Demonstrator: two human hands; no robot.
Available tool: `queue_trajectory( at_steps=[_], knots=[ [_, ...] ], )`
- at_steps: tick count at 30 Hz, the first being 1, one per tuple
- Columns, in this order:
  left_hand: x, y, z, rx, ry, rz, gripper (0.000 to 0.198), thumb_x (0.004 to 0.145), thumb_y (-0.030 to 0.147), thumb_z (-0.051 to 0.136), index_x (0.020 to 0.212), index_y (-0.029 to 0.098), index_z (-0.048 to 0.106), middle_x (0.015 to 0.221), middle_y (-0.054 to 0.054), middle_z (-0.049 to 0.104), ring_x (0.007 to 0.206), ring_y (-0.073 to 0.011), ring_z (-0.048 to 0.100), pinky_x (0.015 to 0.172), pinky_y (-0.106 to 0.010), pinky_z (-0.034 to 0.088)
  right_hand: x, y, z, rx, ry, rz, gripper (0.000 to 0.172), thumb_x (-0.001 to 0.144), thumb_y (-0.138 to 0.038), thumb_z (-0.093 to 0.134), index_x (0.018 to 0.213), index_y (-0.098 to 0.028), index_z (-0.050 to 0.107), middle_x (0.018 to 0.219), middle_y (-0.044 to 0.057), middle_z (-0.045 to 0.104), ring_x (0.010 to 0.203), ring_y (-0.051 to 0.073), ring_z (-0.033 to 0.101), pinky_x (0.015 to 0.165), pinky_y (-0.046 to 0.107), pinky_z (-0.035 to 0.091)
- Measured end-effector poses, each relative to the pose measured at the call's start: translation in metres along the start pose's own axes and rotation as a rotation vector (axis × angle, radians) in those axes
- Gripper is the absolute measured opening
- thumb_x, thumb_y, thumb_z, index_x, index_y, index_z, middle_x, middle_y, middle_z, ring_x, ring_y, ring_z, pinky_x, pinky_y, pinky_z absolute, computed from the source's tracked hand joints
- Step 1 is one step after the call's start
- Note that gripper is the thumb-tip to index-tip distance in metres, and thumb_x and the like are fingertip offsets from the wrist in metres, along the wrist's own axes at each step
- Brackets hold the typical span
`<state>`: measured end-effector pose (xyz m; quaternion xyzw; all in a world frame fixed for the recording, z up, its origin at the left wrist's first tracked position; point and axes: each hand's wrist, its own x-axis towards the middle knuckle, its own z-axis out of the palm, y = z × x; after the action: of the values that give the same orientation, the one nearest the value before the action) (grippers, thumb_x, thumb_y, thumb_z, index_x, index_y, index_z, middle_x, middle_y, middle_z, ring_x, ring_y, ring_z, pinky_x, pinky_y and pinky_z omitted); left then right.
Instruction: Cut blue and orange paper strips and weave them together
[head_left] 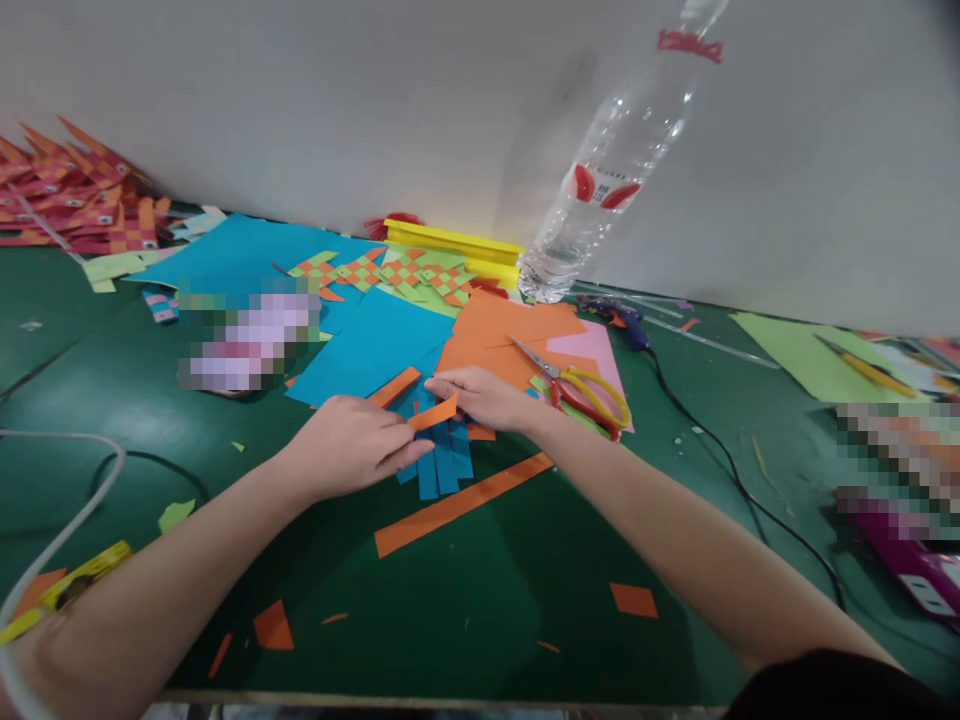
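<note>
Between my hands is a short orange paper strip [435, 414], laid across a blue paper piece [442, 468] that is slit into several strips. My left hand [356, 447] pinches the orange strip's left end between thumb and fingers. Closed at its other end is my right hand [484, 397], whose fingertips are partly hidden behind the strip. Another orange strip [397, 388] pokes out above my left hand. Nearer to me, a longer orange strip [461, 507] lies loose on the green table [465, 620].
Scissors [581, 385] with yellow and red handles lie right of my right hand on coloured sheets. A plastic bottle [607, 170] stands against the wall behind. Woven paper fish [409, 272] lie at the back. A glue gun [622, 318] trails a black cord. A phone [251, 340] lies left.
</note>
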<state>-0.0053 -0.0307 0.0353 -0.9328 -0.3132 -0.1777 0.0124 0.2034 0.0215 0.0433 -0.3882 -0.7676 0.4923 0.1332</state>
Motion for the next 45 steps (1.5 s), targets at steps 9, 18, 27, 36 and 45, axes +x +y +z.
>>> queue_trajectory(
  at_steps=[9, 18, 27, 36, 45],
  knots=[
    [-0.002, -0.002, 0.001, 0.206, 0.192, -0.074, 0.047, 0.098, 0.033, 0.039, 0.060, 0.018, 0.063, 0.051, 0.000, 0.064, 0.043, -0.0130, 0.056, 0.043, -0.025, 0.027, 0.009, 0.013, -0.004, 0.083, 0.020, 0.012, 0.045, 0.094, -0.054, 0.039, 0.068, -0.019, 0.051, 0.056, -0.003, 0.051, 0.050, 0.009, 0.047, 0.051, 0.023, 0.036],
    [-0.001, -0.002, 0.006, 0.134, 0.000, 0.044, 0.051, 0.099, 0.034, 0.035, 0.062, 0.019, 0.066, 0.054, 0.001, 0.065, 0.045, -0.0142, 0.059, 0.041, -0.027, 0.021, 0.010, 0.011, -0.003, 0.140, 0.009, 0.027, 0.047, 0.092, -0.058, 0.041, 0.068, -0.019, 0.051, 0.054, -0.005, 0.046, 0.048, 0.007, 0.041, 0.048, 0.023, 0.032],
    [-0.002, -0.001, 0.000, 0.154, 0.205, 0.036, 0.048, 0.097, 0.028, 0.041, 0.052, 0.017, 0.054, 0.048, 0.002, 0.058, 0.041, -0.0113, 0.052, 0.043, -0.027, 0.027, 0.005, 0.004, -0.007, 0.239, -0.047, 0.064, 0.054, 0.090, -0.062, 0.040, 0.073, -0.017, 0.066, 0.069, 0.002, 0.059, 0.056, 0.009, 0.045, 0.053, 0.025, 0.036],
    [0.003, 0.002, 0.003, 0.051, 0.308, -0.014, 0.027, 0.094, 0.021, 0.046, 0.072, 0.016, 0.060, 0.070, -0.002, 0.066, 0.063, -0.0151, 0.060, 0.060, -0.027, 0.044, -0.007, -0.004, -0.006, 0.132, -0.006, -0.045, 0.059, 0.094, -0.059, 0.033, 0.082, -0.016, 0.072, 0.069, 0.003, 0.059, 0.064, 0.012, 0.049, 0.062, 0.028, 0.038],
    [0.005, 0.006, 0.018, -0.071, 0.140, 0.084, 0.022, 0.098, 0.026, 0.044, 0.100, 0.016, 0.064, 0.105, -0.009, 0.067, 0.102, -0.0229, 0.061, 0.090, -0.039, 0.048, -0.051, -0.022, -0.016, -0.542, 0.030, -0.146, 0.025, 0.081, -0.044, 0.068, 0.084, -0.019, 0.066, 0.080, 0.001, 0.063, 0.075, 0.015, 0.055, 0.067, 0.028, 0.037]
  ],
)
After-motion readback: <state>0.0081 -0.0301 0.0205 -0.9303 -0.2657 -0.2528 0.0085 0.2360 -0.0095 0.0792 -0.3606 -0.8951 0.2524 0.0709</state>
